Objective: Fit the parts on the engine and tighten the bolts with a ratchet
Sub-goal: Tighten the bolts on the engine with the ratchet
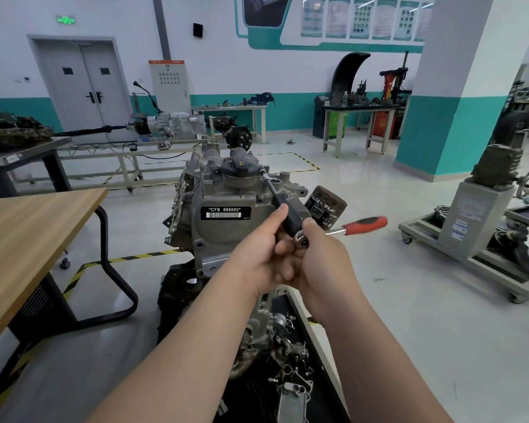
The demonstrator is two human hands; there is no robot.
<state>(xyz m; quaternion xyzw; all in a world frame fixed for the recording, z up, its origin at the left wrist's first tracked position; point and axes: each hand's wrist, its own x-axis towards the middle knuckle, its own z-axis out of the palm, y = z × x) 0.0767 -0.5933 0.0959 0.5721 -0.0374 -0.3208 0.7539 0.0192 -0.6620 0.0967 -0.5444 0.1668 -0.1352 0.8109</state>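
The grey engine stands on a stand in the middle, with a black label reading CFB 666660. A black cap part sits on its top. A ratchet with a red handle carries a long black extension whose socket tip rests on a bolt beside the cap. My left hand grips the lower end of the extension, thumb along it. My right hand holds the ratchet head, and the red handle sticks out to the right. A dark oil filter juts from the engine's right side.
A wooden-topped table stands at the left. A black tray with several loose metal parts lies below my arms. A grey engine stand on wheels is at the right, and workbenches line the far wall.
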